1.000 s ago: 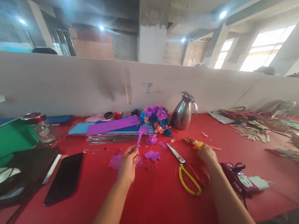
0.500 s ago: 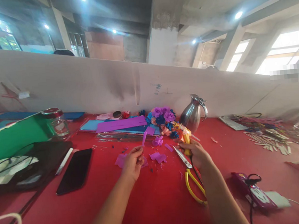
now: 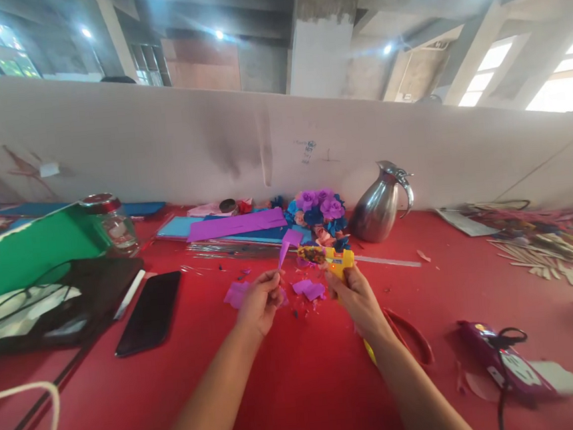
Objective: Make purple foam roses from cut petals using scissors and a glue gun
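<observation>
The left hand [image 3: 260,304] pinches purple paper [image 3: 289,241] that sticks up toward one o'clock; the right hand [image 3: 358,297] grips a yellow glue gun [image 3: 341,260], which points to nine o'clock, close by the paper; a shiny jug [image 3: 377,207] stands at one o'clock from the right hand.

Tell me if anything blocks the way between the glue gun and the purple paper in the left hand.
Nothing visible does. The right hand points the yellow glue gun at the purple paper in the left hand; whether they touch is unclear. Purple scraps lie below.
</observation>
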Available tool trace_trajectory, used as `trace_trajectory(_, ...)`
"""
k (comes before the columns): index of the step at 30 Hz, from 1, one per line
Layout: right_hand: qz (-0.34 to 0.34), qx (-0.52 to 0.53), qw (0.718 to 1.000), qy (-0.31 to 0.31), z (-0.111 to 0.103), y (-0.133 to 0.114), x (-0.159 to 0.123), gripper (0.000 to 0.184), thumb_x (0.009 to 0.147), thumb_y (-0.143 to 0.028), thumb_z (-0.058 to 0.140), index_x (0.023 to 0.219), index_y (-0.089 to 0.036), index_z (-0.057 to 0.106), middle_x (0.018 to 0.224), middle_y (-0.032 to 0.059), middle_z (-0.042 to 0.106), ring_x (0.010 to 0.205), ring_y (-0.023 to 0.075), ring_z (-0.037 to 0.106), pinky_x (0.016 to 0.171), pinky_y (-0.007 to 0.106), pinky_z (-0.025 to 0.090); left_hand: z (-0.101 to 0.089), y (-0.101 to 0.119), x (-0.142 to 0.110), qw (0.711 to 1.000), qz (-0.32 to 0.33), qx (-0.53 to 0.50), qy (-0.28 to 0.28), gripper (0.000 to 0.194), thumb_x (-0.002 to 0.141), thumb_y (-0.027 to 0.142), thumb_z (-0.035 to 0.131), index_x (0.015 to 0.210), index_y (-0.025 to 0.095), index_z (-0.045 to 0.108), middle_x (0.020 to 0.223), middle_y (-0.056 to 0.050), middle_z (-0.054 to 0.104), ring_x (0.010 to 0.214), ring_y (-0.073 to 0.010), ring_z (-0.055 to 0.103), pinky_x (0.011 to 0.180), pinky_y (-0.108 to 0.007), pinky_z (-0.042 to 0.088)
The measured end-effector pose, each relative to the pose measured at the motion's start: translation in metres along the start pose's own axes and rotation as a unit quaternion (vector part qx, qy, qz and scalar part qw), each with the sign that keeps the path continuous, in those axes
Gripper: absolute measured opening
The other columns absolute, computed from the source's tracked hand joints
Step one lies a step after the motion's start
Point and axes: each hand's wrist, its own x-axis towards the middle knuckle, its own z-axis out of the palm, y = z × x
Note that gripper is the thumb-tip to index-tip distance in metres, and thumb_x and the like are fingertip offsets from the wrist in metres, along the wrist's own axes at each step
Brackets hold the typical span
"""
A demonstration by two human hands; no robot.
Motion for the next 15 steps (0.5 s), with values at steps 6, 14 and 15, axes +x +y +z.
trace_trajectory(6,-0.049,-0.098,0.994,-0.004,-0.003,0.009,-0.002,0.027,0.079,-0.042,0.057,0.094,-0.02,0.055,0.066,-0.0031,0.05,0.056,0.0121,0.042,0.051,0.024,0.036,-0.001,0.0,-0.001,1.0,0.005,0.016,-0.009,0.012,0.057,0.006,0.072,0.063,0.01,0.063,0.053,0.003,0.053,0.038,0.0002,0.035,0.036,-0.012,0.027)
trace_trajectory(14,-0.049,-0.183,0.982,-0.002,-0.004,0.012,-0.004,0.026,0.081,-0.041,0.055,0.096,-0.02,0.057,0.07,-0.0007,0.056,0.06,0.015,0.047,0.054,0.025,0.036,0.0,0.0,0.0,1.0,0.012,0.015,0.001,0.014,0.054,0.007,0.073,0.063,0.01,0.063,0.053,0.003,0.054,0.038,0.0005,0.034,0.037,-0.012,0.026)
trace_trajectory(15,-0.047,-0.184,0.982,-0.005,-0.004,0.012,-0.004,0.026,0.081,-0.041,0.055,0.096,-0.02,0.057,0.069,-0.0009,0.055,0.059,0.0151,0.046,0.053,0.025,0.035,0.0,0.0,0.0,1.0,0.012,0.017,0.001,0.014,0.054,0.008,0.073,0.063,0.01,0.062,0.053,0.003,0.053,0.038,0.0003,0.035,0.037,-0.012,0.026)
